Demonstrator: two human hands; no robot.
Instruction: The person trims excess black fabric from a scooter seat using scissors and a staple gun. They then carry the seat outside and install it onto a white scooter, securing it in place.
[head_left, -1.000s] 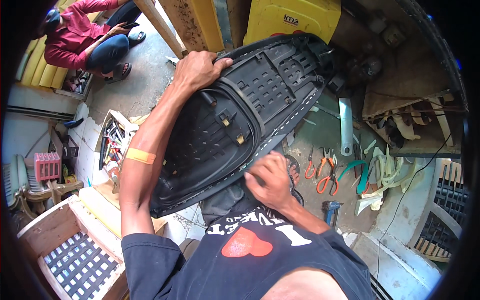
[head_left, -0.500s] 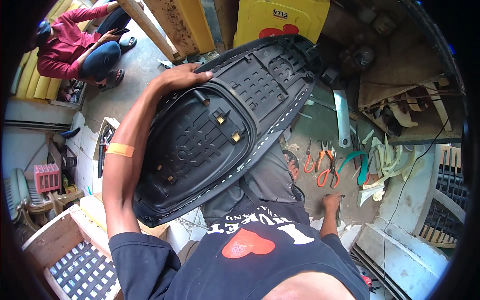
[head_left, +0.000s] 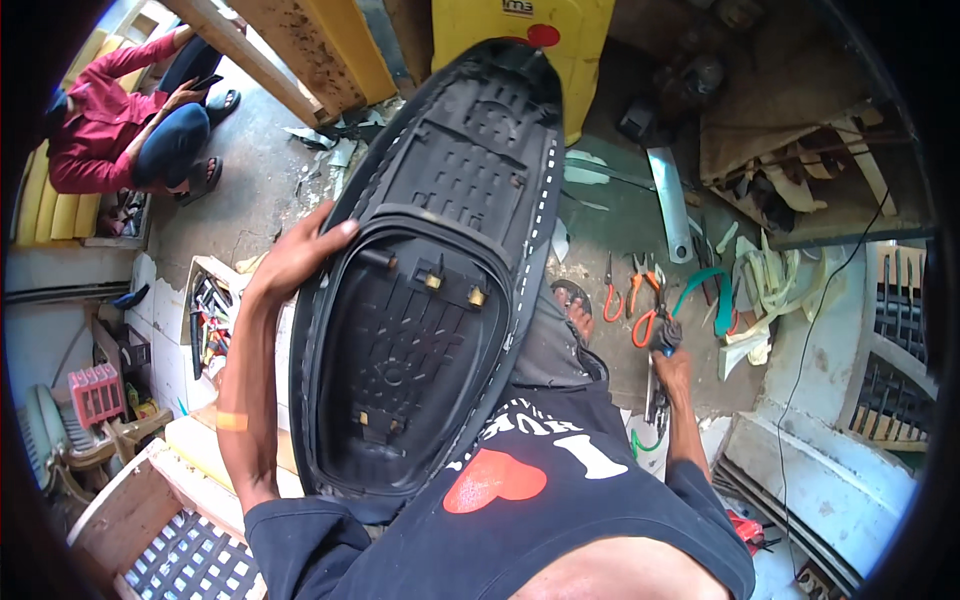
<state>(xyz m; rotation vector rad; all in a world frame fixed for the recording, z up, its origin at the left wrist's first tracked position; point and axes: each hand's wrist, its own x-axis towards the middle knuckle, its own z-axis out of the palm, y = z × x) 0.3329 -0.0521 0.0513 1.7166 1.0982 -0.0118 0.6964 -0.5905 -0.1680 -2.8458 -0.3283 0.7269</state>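
Note:
A black motorcycle seat (head_left: 400, 340) lies underside up across my lap, its far end pointing away from me. White dashes that look like staples or stitches run along its right edge. My left hand (head_left: 300, 250) grips the seat's left rim, thumb on top and fingers hidden beneath. Off to the right, my right hand (head_left: 674, 368) is closed round a grey and dark tool that looks like a staple gun (head_left: 656, 398), held apart from the seat. Beyond that hand lie orange-handled scissors (head_left: 646, 328) and orange-handled pliers (head_left: 640, 285) on the floor.
A metal strip (head_left: 670, 205), a teal band (head_left: 722, 305) and pale scraps (head_left: 770, 285) lie at right. A yellow container (head_left: 585, 60) stands behind the seat. A tool box (head_left: 212, 310) and wooden crate (head_left: 130, 490) are at left. Another person (head_left: 120, 120) crouches at far left.
The seat has swung more upright, its far end moving left, and my left hand has shifted down with it. My right hand has risen slightly, and the tool in it now shows.

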